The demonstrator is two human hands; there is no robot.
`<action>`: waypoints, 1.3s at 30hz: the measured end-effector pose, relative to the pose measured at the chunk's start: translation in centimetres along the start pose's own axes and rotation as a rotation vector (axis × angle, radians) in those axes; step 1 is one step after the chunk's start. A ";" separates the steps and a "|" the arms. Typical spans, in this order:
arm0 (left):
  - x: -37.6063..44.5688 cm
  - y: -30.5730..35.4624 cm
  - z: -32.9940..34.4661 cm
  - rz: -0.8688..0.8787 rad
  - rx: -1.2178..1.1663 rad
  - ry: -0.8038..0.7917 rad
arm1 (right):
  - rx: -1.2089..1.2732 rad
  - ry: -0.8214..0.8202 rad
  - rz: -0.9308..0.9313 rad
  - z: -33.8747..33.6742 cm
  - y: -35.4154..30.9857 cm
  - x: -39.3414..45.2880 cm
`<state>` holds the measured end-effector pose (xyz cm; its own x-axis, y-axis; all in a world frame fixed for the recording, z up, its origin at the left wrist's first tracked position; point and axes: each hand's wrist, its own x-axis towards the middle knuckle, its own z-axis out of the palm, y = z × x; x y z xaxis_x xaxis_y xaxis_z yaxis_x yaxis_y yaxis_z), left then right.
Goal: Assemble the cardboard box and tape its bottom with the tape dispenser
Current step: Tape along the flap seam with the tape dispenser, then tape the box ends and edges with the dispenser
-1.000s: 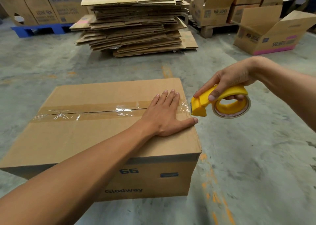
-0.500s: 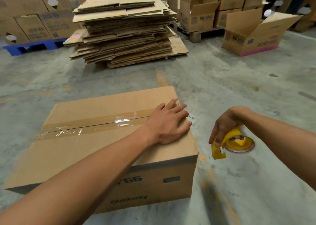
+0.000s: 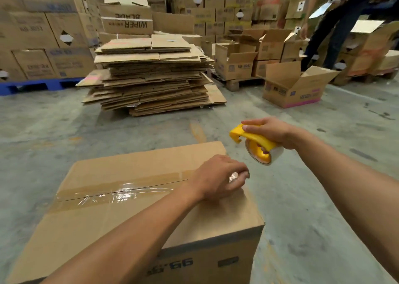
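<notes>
My right hand (image 3: pixel 271 133) is wrapped around the handle of the yellow tape dispenser (image 3: pixel 255 142), fingers curled through it, holding it in the air right of centre, just beyond the far right corner of the cardboard box (image 3: pixel 121 214) and clear of it. The roll of clear tape hangs under the handle. My left hand (image 3: pixel 218 177) rests at the box's right edge, fingers curled down over the end of the tape strip (image 3: pixel 112 194); I see something shiny under the fingertips, though whether they pinch it or only press it down I cannot tell.

The box fills the lower left and centre of the frame, flaps closed, a strip of clear tape running along its seam from the left edge to my left hand. Printed lettering on its near side reads upside down.

It sits on a grey concrete floor (image 3: pixel 323 219) with faint orange marks. Above centre lies a tall stack of flattened cartons (image 3: pixel 149 76). Stacked boxes on a blue pallet (image 3: pixel 32 86) fill the upper left. At right of centre stands an open box (image 3: pixel 295 87) with a pink band, and a person in dark clothes (image 3: pixel 341 24) stands at the upper right.
</notes>
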<state>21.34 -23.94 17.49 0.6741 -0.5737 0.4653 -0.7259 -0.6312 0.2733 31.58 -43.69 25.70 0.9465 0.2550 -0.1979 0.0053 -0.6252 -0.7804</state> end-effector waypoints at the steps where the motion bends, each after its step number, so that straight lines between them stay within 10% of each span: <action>1: -0.7 -0.6 -1.1 -0.106 -0.073 0.098 | 0.077 -0.048 -0.022 0.0 -1.0 -0.5; 4: -2.9 -2.5 -4.9 -0.568 -0.428 0.299 | 0.173 -0.321 -0.067 0.1 -4.0 -2.2; 8: -5.3 -3.5 -9.6 -1.052 -0.999 0.189 | 0.253 -0.556 -0.111 1.6 -6.5 -3.2; 13: -7.3 -2.4 -11.9 -1.182 -1.312 -0.048 | 0.318 -0.644 -0.189 5.3 -7.3 -3.0; 18: -7.6 -2.4 -11.9 -1.237 -1.526 0.131 | 0.327 -0.679 -0.160 7.0 -7.3 -2.8; 27: -6.4 -2.7 -9.6 -1.261 -1.603 0.165 | 0.262 -0.637 -0.114 5.9 -6.0 -3.5; 39: 0.8 -8.8 -10.8 -1.036 -0.795 -0.363 | 0.284 -0.257 0.162 -1.4 0.2 -14.3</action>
<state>26.78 -13.17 24.52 0.8631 -0.2048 -0.4616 0.3337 -0.4546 0.8258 18.50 -48.53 29.23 0.8160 0.3684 -0.4455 -0.2605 -0.4536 -0.8523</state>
